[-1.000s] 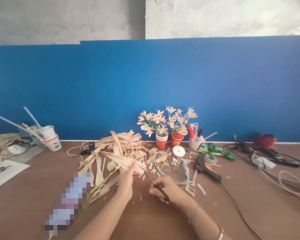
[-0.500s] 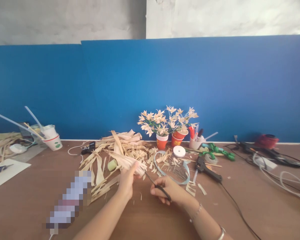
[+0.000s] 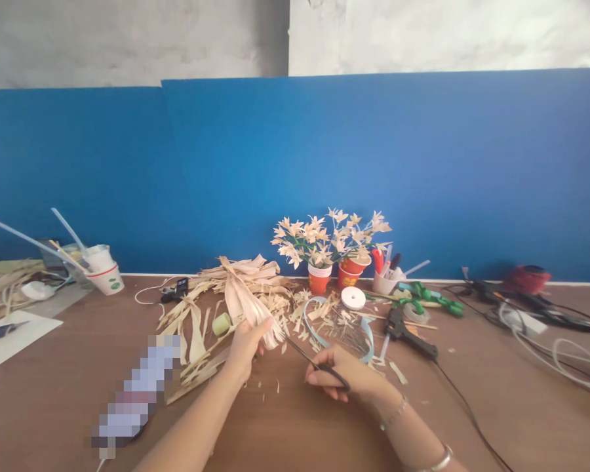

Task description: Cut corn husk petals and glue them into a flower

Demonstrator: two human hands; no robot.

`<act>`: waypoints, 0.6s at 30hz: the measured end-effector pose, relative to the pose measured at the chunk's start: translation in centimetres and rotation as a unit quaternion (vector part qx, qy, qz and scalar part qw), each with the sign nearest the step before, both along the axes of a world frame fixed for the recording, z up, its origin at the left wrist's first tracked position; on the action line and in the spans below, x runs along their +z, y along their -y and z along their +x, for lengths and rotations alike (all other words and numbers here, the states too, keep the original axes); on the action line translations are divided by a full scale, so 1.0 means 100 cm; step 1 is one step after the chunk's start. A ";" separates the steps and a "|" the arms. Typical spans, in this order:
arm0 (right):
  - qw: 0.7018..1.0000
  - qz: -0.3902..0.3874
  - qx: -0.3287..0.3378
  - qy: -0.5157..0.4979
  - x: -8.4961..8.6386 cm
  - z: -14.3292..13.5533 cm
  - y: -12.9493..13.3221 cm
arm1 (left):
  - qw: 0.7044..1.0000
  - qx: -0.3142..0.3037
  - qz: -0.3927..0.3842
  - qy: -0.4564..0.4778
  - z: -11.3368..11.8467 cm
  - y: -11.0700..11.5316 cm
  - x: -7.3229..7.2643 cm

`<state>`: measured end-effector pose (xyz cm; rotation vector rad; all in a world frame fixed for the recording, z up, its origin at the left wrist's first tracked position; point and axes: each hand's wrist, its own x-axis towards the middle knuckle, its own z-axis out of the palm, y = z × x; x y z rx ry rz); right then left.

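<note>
A pale dried corn husk [image 3: 250, 305] is pinched in my left hand [image 3: 246, 347], its cut end facing right and its long end pointing up and away. My right hand [image 3: 335, 372] grips dark-handled scissors [image 3: 302, 354], whose tips reach toward the cut end of the husk. I cannot make out whether the blades touch it. Behind my hands lies a heap of dried husks [image 3: 209, 278] with many trimmed scraps. A green roll [image 3: 221, 324] sits left of my left hand, and a pale blue ribbon [image 3: 368, 344] curls beyond my right hand.
Paper cups [image 3: 319, 280] with husk flowers [image 3: 314, 233] stand at the back, near a white spool [image 3: 353, 298]. A black glue gun [image 3: 408, 334] with a trailing cord lies right. White cables [image 3: 570, 354] coil at far right; a blurred-out object [image 3: 135, 396] lies left.
My right hand has drawn the scissors slightly right and down. In my left hand the husk has swung from pointing left to more upright.
</note>
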<state>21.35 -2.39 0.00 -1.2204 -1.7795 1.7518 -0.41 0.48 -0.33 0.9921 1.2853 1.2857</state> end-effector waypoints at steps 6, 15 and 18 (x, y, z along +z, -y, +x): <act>1.000 -0.018 0.011 -0.009 -0.002 0.001 0.001 | 1.000 -0.021 -0.008 0.021 0.001 0.001 0.006; 0.999 -0.032 0.021 -0.028 -0.001 0.000 0.000 | 0.995 -0.090 -0.019 0.035 0.003 0.004 0.002; 0.999 -0.032 0.023 -0.025 -0.001 0.000 0.001 | 0.993 -0.106 -0.025 0.039 0.003 0.005 -0.002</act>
